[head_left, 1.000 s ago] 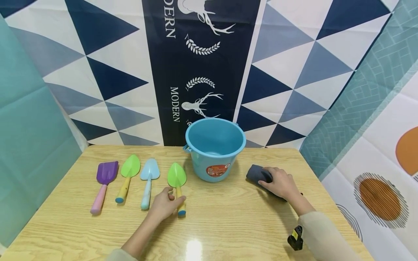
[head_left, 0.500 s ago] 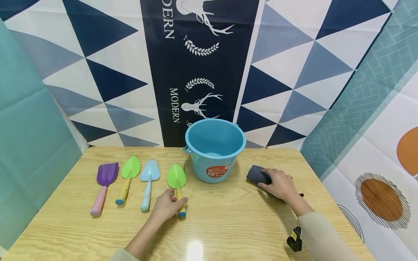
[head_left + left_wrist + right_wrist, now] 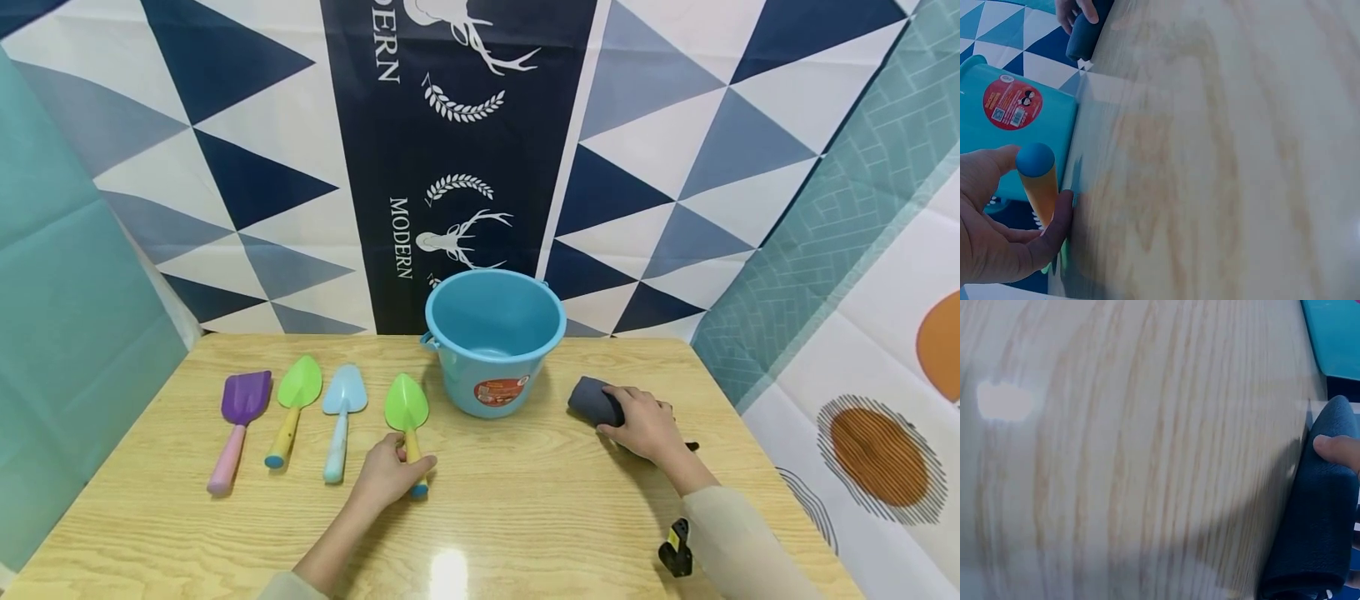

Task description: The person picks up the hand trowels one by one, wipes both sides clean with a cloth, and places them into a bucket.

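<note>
My left hand (image 3: 388, 475) holds the yellow handle (image 3: 412, 448) of a green trowel (image 3: 406, 402) lying on the table, thumb on one side and fingers on the other. The left wrist view shows the handle's blue end (image 3: 1035, 160) between thumb and fingers. Over at the right, my right hand (image 3: 643, 422) grips a dark grey-blue rolled cloth bundle (image 3: 592, 402). Its thumb (image 3: 1335, 450) presses on the bundle in the right wrist view. Part of the bundle is hidden under the palm.
A blue bucket (image 3: 491, 371) stands upright at the back middle. Left of the held trowel lie a light blue trowel (image 3: 345, 392), another green trowel (image 3: 300, 383) and a purple shovel (image 3: 246, 398) with a pink handle. A black-and-yellow object (image 3: 677, 546) is by the right sleeve.
My left hand has shifted slightly right and its thumb reaches further across the handle. The right hand stays on the rolled bundle with hardly any movement.
</note>
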`<state>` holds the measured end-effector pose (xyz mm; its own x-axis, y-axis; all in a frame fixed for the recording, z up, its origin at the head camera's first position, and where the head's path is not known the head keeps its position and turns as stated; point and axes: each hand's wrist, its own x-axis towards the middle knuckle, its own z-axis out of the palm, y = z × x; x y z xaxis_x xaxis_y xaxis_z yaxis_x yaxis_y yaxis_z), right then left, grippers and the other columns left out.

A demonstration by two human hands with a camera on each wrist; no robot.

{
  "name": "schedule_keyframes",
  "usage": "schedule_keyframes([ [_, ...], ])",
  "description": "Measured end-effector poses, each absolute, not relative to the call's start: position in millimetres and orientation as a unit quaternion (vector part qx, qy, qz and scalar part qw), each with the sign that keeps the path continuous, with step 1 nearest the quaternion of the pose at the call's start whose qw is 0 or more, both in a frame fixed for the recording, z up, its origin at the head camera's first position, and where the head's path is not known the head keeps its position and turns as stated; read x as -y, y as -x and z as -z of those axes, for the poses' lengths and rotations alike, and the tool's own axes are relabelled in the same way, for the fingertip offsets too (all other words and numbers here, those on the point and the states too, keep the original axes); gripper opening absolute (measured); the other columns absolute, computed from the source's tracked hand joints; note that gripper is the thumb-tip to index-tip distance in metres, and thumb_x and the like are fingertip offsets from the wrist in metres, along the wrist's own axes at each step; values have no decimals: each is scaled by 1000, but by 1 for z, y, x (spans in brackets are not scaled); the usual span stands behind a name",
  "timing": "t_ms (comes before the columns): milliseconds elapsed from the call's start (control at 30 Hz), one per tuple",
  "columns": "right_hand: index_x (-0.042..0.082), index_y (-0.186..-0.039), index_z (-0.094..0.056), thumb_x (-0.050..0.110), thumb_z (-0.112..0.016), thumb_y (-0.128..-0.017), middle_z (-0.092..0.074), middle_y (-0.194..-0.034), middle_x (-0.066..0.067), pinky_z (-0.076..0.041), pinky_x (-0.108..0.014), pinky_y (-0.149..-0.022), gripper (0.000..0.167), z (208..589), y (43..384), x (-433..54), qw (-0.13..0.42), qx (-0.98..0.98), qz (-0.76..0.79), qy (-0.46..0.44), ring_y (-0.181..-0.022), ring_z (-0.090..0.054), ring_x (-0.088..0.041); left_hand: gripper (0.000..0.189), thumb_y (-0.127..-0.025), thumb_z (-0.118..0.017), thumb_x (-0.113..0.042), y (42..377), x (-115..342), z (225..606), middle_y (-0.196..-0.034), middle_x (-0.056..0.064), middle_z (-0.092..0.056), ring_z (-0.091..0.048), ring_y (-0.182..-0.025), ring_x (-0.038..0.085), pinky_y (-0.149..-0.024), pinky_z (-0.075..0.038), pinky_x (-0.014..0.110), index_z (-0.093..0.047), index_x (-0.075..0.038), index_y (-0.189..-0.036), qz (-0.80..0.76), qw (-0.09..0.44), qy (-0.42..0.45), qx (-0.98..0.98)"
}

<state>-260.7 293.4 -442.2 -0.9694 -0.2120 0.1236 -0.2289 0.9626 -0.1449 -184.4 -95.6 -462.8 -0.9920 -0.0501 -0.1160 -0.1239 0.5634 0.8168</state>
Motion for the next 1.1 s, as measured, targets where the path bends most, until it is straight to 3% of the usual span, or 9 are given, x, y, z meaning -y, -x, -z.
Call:
schedule_keyframes([
  [300,6,-138,-43,36,-74,-77,-48,-132,-26,-34,-67,-86,75,447,261,-294,50,989,-71,-118,-115,-47,-47,64,-77,-72,-17,183,96,462,-95,16,-57,-55,-78,18,-60,-48,26,-47,15,-126,-486,24,26,-873],
  [467,5,-138,-43,30,-72,-79,-48,-132,-26,-34,-66,-87,70,447,261,-294,47,990,-66,-118,-116,-47,-46,61,-78,-68,-13,183,96,462,-100,19,-55,-56,-80,18,-63,-50,27,-45,15,-127,-488,30,25,-872],
  [633,4,-138,-43,27,-71,-80,-48,-132,-26,-35,-65,-86,68,447,261,-294,45,990,-64,-116,-116,-47,-46,59,-78,-64,-10,182,97,463,-96,19,-53,-55,-71,16,-57,-48,25,-44,17,-126,-490,28,23,-871],
  [800,4,-138,-42,29,-70,-80,-48,-132,-27,-35,-65,-86,69,447,262,-294,43,991,-59,-115,-117,-47,-46,58,-82,-61,-10,181,95,463,-98,21,-50,-54,-61,14,-51,-46,23,-42,16,-129,-493,38,33,-869],
  [1100,3,-141,-38,37,-70,-80,-46,-134,-27,-35,-66,-85,76,448,265,-295,33,991,-65,-110,-118,-45,-47,57,-87,-57,-15,180,95,461,-103,24,-46,-52,-65,16,-54,-46,26,-39,15,-131,-493,45,52,-867],
])
